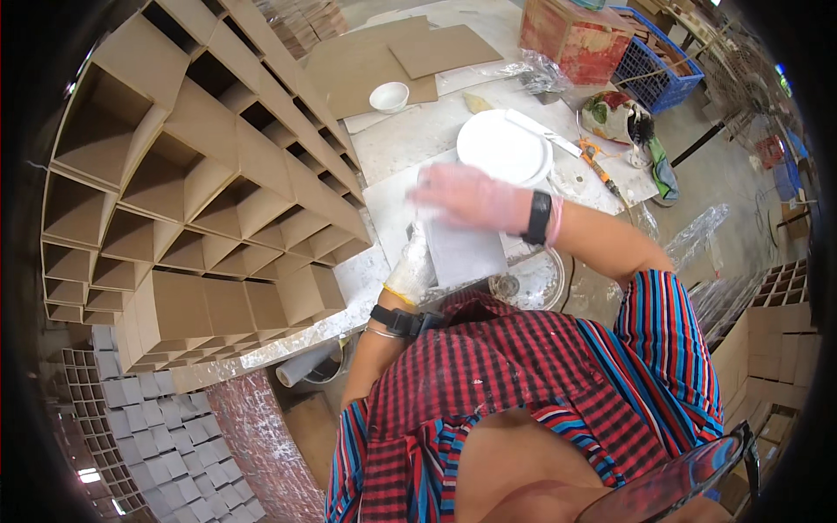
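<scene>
Head view, landmark = stack of round white plates (504, 146) on pale worktop (410, 139).

Just below plates, toward wearer: flat white rectangular slab (462, 251), pale grey-white, resting on worktop edge near torso. Right hand (471, 196) in thin pinkish glove, blurred, laid flat over slab's upper edge, directly below plates; fingers stretched out side by side, pointing left, not curled round anything. Black wristband just right of that hand. Left hand (411, 268) in white glove, below-left of plates, pressed against slab's left side; fingers wrapped on slab edge as far as visible, tips hidden behind slab. Black watch on left wrist.

Left of plates, filling much of frame: big brown cardboard grid divider (200, 192), open cells, tilted. Above-left of plates: small white bowl (389, 97), w/ flat brown cardboard sheets (384, 61) beyond it. Right of plates: orange-handled tool (598, 166), hard to tell what kind. Above-right of plates: red cardboard box (575, 35), blue plastic crate (658, 70) beside it. Far below-left of plates: grey grid dividers (166, 436) on floor.
</scene>
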Action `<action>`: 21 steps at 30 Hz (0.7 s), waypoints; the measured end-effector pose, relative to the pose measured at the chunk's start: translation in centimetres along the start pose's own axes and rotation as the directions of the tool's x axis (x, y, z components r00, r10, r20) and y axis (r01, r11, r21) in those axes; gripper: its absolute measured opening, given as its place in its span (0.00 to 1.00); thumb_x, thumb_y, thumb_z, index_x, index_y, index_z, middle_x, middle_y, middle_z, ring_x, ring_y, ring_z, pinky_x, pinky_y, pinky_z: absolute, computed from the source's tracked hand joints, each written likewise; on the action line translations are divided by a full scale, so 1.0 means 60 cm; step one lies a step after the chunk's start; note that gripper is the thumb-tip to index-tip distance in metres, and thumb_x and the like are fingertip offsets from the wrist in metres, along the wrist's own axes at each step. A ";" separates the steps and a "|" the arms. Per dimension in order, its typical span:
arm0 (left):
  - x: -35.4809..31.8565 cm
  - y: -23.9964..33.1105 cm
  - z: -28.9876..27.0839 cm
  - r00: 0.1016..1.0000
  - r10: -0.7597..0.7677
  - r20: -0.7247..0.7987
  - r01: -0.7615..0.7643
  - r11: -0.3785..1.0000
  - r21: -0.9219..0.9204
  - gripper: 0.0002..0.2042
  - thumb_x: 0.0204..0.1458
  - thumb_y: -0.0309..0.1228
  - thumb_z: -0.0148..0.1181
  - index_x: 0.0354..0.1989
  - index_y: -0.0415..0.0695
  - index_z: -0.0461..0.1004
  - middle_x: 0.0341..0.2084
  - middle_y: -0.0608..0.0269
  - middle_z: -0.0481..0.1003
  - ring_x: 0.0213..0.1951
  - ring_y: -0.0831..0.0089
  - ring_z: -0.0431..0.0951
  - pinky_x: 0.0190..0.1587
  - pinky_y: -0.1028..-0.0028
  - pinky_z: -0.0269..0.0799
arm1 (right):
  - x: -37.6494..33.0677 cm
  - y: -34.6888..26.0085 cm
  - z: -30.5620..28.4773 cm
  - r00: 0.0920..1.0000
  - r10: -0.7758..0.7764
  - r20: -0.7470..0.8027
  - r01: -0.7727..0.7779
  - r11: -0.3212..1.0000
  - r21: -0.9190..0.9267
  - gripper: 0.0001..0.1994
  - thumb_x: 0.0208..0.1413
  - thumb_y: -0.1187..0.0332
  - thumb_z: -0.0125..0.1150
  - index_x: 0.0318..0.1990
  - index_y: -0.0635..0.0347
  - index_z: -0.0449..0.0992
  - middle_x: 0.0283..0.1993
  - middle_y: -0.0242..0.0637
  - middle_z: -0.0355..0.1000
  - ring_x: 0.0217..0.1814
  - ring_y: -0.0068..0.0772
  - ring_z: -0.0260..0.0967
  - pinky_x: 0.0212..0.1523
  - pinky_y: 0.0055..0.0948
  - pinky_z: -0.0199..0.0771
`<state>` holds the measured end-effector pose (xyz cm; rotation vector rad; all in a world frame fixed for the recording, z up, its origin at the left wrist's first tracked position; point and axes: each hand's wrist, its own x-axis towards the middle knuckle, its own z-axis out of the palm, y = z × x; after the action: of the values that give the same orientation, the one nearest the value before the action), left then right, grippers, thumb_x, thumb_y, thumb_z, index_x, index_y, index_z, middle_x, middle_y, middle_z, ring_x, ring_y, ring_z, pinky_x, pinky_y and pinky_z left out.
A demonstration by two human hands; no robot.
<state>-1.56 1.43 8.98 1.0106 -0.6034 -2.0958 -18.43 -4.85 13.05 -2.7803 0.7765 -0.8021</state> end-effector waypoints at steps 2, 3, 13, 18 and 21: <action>0.002 -0.009 -0.007 0.997 0.064 0.043 -0.066 0.997 0.035 0.27 0.64 0.50 0.38 0.61 0.42 0.60 0.54 0.52 0.69 0.53 0.62 0.72 0.55 0.63 0.72 | 0.008 0.018 -0.001 0.989 0.091 -0.119 -0.089 0.996 0.021 0.19 0.44 0.70 0.62 0.48 0.50 0.72 0.41 0.41 0.68 0.45 0.44 0.69 0.44 0.41 0.70; 0.009 -0.011 -0.014 0.997 0.066 0.043 -0.067 0.997 0.033 0.27 0.64 0.50 0.38 0.61 0.42 0.60 0.54 0.52 0.69 0.53 0.62 0.72 0.55 0.63 0.72 | 0.004 0.020 -0.011 0.979 0.142 -0.143 -0.141 0.990 0.019 0.19 0.44 0.70 0.62 0.47 0.50 0.72 0.41 0.41 0.68 0.45 0.45 0.69 0.44 0.41 0.70; 0.017 -0.016 -0.067 0.977 0.086 0.196 -0.128 0.968 0.215 0.24 0.64 0.44 0.42 0.61 0.39 0.60 0.57 0.53 0.67 0.57 0.62 0.70 0.58 0.62 0.68 | 0.001 0.007 -0.021 0.994 0.091 -0.052 -0.096 0.990 -0.103 0.21 0.47 0.67 0.62 0.51 0.56 0.70 0.44 0.43 0.69 0.47 0.44 0.69 0.46 0.39 0.72; 0.048 -0.027 -0.087 0.939 0.283 0.197 -0.258 0.956 -0.140 0.24 0.64 0.40 0.39 0.64 0.41 0.58 0.60 0.55 0.65 0.61 0.61 0.65 0.62 0.61 0.63 | -0.021 0.034 -0.074 0.846 0.505 -0.172 -0.399 0.813 0.424 0.21 0.47 0.74 0.58 0.53 0.63 0.69 0.51 0.48 0.69 0.56 0.49 0.66 0.57 0.37 0.67; 0.101 -0.061 -0.148 0.740 0.600 0.305 -0.637 0.478 0.604 0.23 0.63 0.38 0.40 0.63 0.40 0.60 0.59 0.55 0.67 0.61 0.60 0.66 0.61 0.60 0.64 | -0.012 0.014 -0.092 0.865 0.473 -0.165 -0.387 0.840 0.381 0.23 0.46 0.73 0.60 0.54 0.61 0.70 0.52 0.51 0.69 0.55 0.51 0.67 0.57 0.37 0.67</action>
<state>1.50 -1.80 -1.44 0.8948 -1.5945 -1.2197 -22.27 -5.18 17.19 -2.1056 1.1382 -1.0850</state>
